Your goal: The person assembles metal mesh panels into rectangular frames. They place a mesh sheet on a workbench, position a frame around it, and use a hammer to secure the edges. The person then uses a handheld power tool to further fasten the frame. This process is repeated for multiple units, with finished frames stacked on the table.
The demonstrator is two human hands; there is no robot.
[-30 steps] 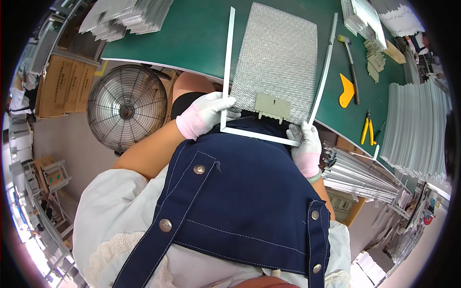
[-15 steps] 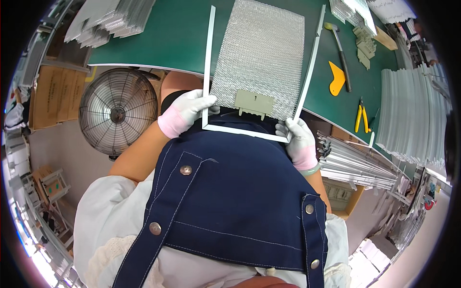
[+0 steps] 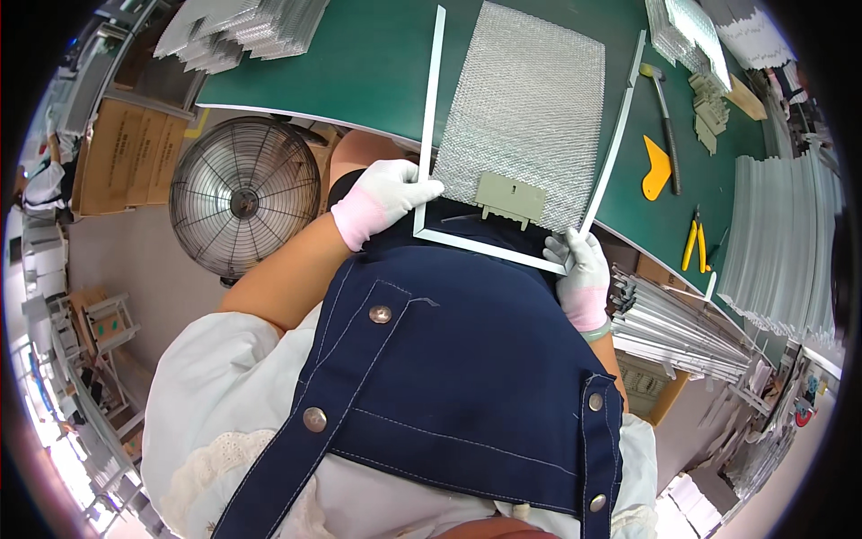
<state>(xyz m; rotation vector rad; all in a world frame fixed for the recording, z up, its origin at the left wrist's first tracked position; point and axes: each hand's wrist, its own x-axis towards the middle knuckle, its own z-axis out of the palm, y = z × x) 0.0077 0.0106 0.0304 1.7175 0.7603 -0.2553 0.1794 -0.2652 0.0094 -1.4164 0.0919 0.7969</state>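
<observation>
A thin white metal frame [image 3: 489, 251], three-sided with its far end unjoined, is held between my two white-gloved hands. My left hand [image 3: 388, 199] pinches its left bar close to the near corner. At the opposite near corner, my right hand [image 3: 579, 269] grips the frame with the fingers partly behind it. Within the frame's outline lies a silvery metal mesh sheet [image 3: 530, 108] on the green table, its near end reaching the table edge. On that near end rests a grey-green plastic plate [image 3: 512, 199] with short prongs pointing toward me.
Right of the frame lie a hammer [image 3: 666, 126], a yellow scraper [image 3: 656, 168] and yellow-handled pliers [image 3: 694, 242]. Grey plastic pieces [image 3: 709, 112] sit farther back. Mesh sheets [image 3: 238, 31] are stacked far left, white strips [image 3: 781, 242] at right. A floor fan [image 3: 244, 202] stands left.
The whole scene has shifted right and slightly down in view. Both hands keep their hold on the frame, and the mesh and plate lie as before relative to it.
</observation>
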